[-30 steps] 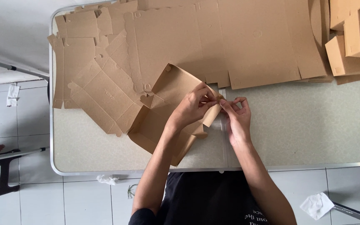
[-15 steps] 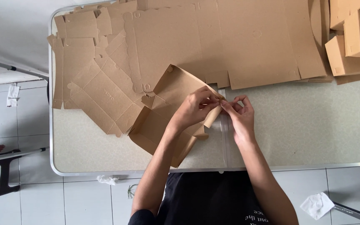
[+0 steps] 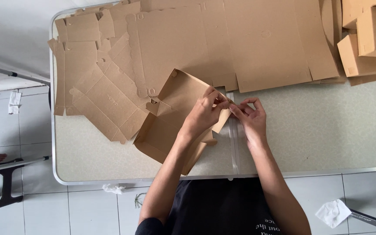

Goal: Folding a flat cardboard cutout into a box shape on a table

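Still both hands [image 3: 229, 115] on box flap [image 3: 221, 122], unchanged.

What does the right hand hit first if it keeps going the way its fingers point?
The right hand points up-left at the half-folded cardboard box, so its flap edge comes first, probably already touched; the left hand pinches there too. Depth is unclear.

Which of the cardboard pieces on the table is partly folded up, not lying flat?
The cardboard blank under both hands, left hand and right hand pinching its flap; the other blanks lie flat.

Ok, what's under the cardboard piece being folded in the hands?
The pale tabletop shows around the half-folded cardboard blank; flat blanks lie beside its left edge. Anything directly beneath it is covered.
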